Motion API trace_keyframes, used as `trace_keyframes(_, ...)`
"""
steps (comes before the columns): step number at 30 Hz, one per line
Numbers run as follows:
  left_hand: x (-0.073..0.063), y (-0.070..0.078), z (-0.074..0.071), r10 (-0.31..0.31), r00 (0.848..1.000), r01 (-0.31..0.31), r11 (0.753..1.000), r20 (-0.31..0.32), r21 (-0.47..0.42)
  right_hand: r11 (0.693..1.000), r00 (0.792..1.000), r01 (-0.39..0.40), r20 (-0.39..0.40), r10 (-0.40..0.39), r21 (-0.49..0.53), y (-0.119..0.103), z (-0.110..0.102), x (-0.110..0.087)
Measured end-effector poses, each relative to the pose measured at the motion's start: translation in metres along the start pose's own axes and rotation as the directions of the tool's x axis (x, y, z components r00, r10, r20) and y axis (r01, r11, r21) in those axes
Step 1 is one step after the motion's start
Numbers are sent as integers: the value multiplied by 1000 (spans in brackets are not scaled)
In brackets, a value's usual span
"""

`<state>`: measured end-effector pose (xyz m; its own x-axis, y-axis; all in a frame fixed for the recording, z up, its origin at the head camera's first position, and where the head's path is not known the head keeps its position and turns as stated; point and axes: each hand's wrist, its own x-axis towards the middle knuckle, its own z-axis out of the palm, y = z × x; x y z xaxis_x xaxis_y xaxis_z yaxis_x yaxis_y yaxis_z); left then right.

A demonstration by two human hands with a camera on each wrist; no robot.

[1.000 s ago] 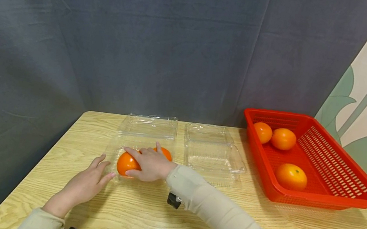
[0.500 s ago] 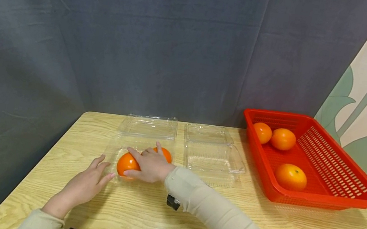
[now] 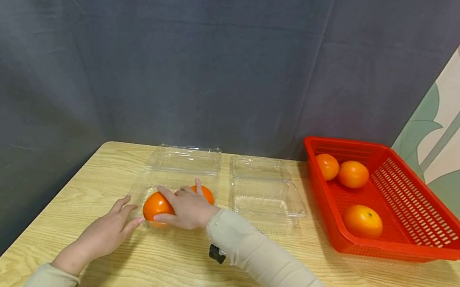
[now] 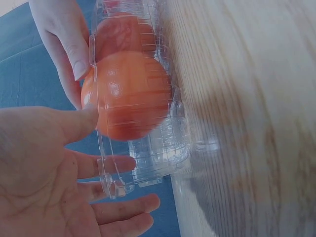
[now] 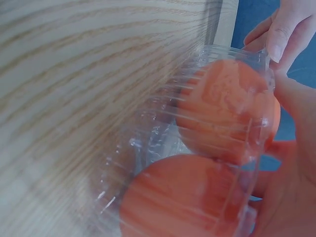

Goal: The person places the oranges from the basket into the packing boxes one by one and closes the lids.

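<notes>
Two oranges sit in the open, clear plastic clamshell box (image 3: 139,194) on the left. My right hand (image 3: 186,209) reaches over them from the right. Its thumb and fingers hold the left orange (image 3: 153,206), while the other orange (image 3: 207,193) is partly hidden behind the fingers. My left hand (image 3: 107,232) is at the box's left front corner. In the left wrist view its thumb (image 4: 81,123) comes up to the orange and rim, and its outstretched fingers (image 4: 123,210) lie about the corner. The right wrist view shows both oranges through the ribbed box wall.
A second clear clamshell box (image 3: 266,201) lies open to the right. Beyond it, a red basket (image 3: 410,249) holds three oranges, one near its front (image 3: 363,222). A dark curtain (image 3: 215,62) hangs behind the wooden table (image 3: 174,274).
The left orange has shifted very slightly left under my right hand. Both hands otherwise stay almost where they were.
</notes>
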<state>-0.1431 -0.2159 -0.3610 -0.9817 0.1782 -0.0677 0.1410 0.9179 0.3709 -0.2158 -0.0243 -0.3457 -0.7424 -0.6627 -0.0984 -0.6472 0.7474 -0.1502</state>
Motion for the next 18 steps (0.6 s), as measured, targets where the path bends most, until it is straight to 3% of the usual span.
trace_keyframes(18,1,-1,0,2,1000,-1,1000,6,-12,999,998,32,-47,-33,-22,4,-10,-5)
